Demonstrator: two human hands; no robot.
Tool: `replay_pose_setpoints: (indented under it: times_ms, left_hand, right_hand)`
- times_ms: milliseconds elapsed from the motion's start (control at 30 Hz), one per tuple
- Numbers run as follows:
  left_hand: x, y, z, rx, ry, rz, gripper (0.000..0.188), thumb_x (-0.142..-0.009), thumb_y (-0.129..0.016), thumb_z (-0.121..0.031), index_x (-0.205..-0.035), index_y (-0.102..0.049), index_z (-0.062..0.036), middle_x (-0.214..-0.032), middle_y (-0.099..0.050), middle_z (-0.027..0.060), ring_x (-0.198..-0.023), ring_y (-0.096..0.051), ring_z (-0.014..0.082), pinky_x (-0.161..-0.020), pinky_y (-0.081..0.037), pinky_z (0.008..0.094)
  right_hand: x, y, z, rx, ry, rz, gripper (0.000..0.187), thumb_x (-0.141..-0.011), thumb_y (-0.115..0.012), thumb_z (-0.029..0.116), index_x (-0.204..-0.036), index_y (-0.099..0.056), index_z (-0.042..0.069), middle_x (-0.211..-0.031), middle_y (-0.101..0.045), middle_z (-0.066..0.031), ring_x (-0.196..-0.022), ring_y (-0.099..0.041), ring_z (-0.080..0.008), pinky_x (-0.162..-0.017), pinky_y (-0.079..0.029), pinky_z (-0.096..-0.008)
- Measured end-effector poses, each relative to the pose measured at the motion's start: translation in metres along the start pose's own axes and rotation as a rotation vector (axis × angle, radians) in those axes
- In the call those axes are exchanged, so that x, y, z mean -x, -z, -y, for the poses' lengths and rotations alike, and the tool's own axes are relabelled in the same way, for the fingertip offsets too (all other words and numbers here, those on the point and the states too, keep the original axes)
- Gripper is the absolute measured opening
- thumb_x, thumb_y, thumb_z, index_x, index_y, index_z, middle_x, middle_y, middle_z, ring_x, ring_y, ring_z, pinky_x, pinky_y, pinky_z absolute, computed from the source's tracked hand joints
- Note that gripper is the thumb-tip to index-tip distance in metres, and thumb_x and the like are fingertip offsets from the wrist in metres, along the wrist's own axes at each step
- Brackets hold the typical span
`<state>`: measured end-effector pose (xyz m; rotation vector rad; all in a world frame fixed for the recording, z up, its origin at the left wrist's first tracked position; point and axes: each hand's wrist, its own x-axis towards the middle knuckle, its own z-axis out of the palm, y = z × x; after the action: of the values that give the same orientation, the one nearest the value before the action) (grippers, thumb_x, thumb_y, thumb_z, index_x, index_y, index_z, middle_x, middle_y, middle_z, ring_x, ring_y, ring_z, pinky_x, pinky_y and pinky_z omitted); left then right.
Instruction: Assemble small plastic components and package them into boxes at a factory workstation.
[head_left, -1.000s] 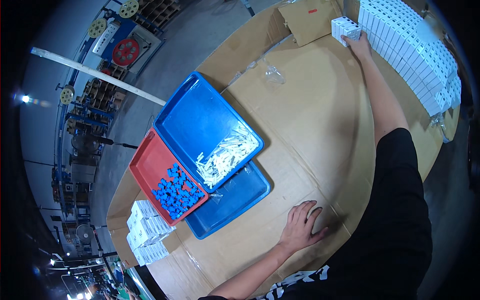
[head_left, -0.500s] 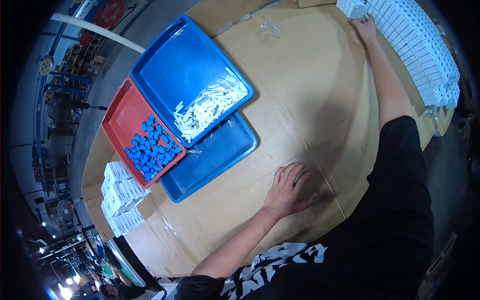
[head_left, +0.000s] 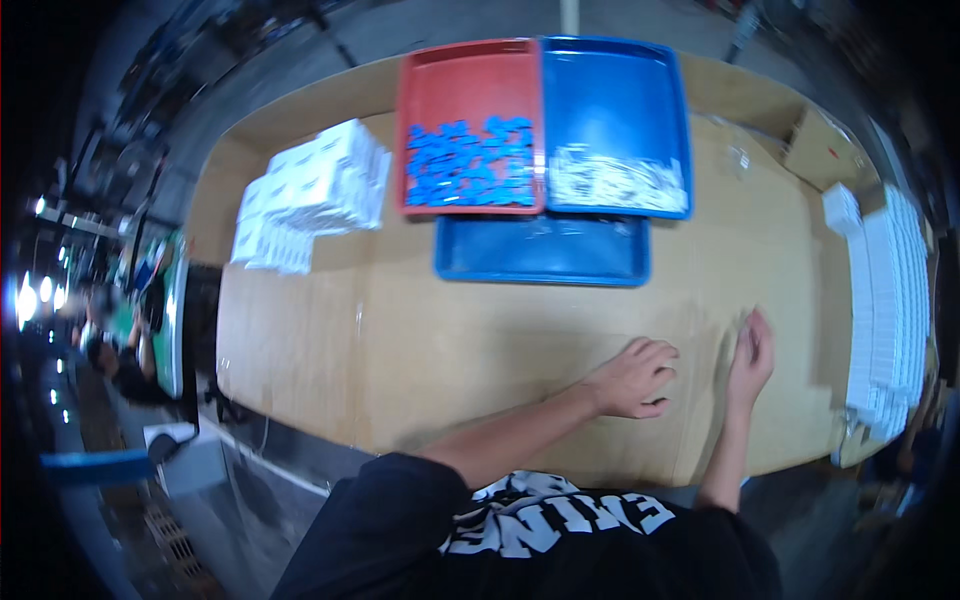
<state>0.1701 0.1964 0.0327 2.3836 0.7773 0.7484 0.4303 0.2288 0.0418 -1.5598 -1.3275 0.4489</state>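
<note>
My left hand (head_left: 635,378) hovers over the bare cardboard near the front of the table, its fingers loosely curved and apart, with nothing seen in it. To its right, my right hand (head_left: 752,355) points away from me, fingers partly stretched and slightly blurred; I see no object in it. The two hands do not touch. Ahead of them stand a red tray (head_left: 470,75) with small blue plastic pieces (head_left: 470,165) and a blue tray (head_left: 612,90) with small white strips (head_left: 615,182). Below these lies another blue tray (head_left: 540,255), partly covered by them.
White boxes (head_left: 310,185) are stacked at the left. A long stack of white boxes (head_left: 885,300) lines the right edge, with one box (head_left: 841,208) at its far end. Cardboard walls (head_left: 825,150) rise along the back. A person (head_left: 135,370) works at the far left.
My view has swung to the right and levelled. My right hand has come away from the white box stack, back toward my left hand. The left hand stays low over the cardboard.
</note>
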Motion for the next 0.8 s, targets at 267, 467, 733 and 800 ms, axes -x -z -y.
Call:
replay_pose_setpoints:
  times_ms: [267, 467, 733, 800]
  left_hand:
    - [0.015, -0.006, -0.002, -0.123, -0.018, -0.186, 0.056, -0.082, -0.072, -0.036, -0.121, -0.06, 0.0018, -0.143, -0.05, 0.0226, -0.137, -0.044, 0.038, -0.116, -0.034, 0.0502]
    - [0.042, 0.023, -0.037, -0.156, 0.06, -0.201, 0.055, -0.08, -0.075, -0.036, -0.123, -0.062, -0.0033, -0.142, -0.05, 0.0219, -0.137, -0.046, 0.0375, -0.113, -0.036, 0.0532]
    - [0.245, 0.133, 0.006, -0.299, 0.372, -0.574, 0.034, -0.079, -0.08, -0.028, -0.109, -0.072, -0.0136, -0.131, -0.063, 0.0114, -0.124, -0.056, 0.0329, -0.104, -0.041, 0.0505]
    - [0.308, 0.168, 0.021, -0.441, 0.472, -0.63, 0.033, -0.078, -0.08, -0.025, -0.108, -0.071, -0.0135, -0.13, -0.063, 0.0112, -0.123, -0.057, 0.0328, -0.102, -0.042, 0.0496]
  right_hand:
    - [0.149, -0.058, 0.111, -0.137, -0.011, 0.11, 0.039, -0.101, -0.06, 0.007, -0.138, -0.06, -0.004, -0.144, -0.06, -0.0202, -0.135, -0.056, -0.0299, -0.113, -0.042, -0.0391]
    - [0.127, -0.017, 0.122, -0.041, -0.072, 0.294, 0.04, -0.103, -0.059, 0.008, -0.141, -0.057, -0.004, -0.145, -0.059, -0.0186, -0.136, -0.055, -0.029, -0.116, -0.041, -0.0397]
    - [0.137, -0.005, 0.107, 0.041, -0.038, 0.313, 0.029, -0.1, -0.06, 0.005, -0.128, -0.065, -0.004, -0.131, -0.068, -0.0162, -0.127, -0.062, -0.0279, -0.111, -0.045, -0.0383]
    - [0.124, -0.019, 0.129, 0.123, 0.097, 0.35, 0.026, -0.099, -0.061, 0.004, -0.122, -0.068, -0.004, -0.125, -0.07, -0.0166, -0.122, -0.065, -0.0282, -0.109, -0.047, -0.0376]
